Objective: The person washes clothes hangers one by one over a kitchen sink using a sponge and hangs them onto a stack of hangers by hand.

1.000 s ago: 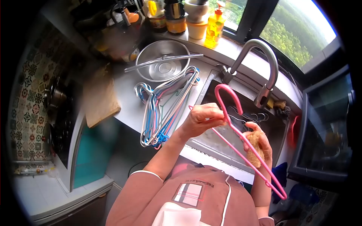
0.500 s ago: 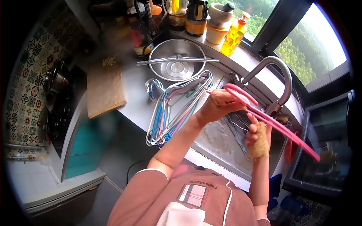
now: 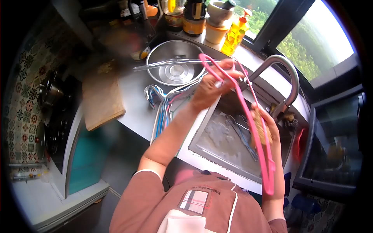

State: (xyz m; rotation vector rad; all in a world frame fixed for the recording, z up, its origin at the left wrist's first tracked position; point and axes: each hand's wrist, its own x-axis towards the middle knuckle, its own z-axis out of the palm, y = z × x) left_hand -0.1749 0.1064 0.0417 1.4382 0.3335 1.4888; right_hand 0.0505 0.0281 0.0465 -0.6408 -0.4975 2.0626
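Note:
My left hand (image 3: 208, 91) is closed on a pink clothes hanger (image 3: 268, 178) near its hook end. The hanger slants from above the sink down toward my front. In my right hand (image 3: 272, 122), fingers wrapped, is a tan fuzzy scrubbing pad (image 3: 259, 126), which lies against the hanger's bars. Below, wire hangers (image 3: 241, 136) lie in the wet sink (image 3: 211, 143). A bundle of blue, white and pink hangers (image 3: 164, 108) rests on the counter to the left, partly hidden by my left forearm.
A steel basin (image 3: 155, 56) with a hanger (image 3: 163, 65) across it stands behind the bundle. The curved tap (image 3: 293, 77) arches over the sink's right. A wooden board (image 3: 103, 97) lies left. A yellow soap bottle (image 3: 234, 37) and mortar (image 3: 219, 13) line the window ledge.
The pink hanger has swung from pointing right to pointing down toward me, its hook end moving up and left with my left hand. The right hand still holds the pad.

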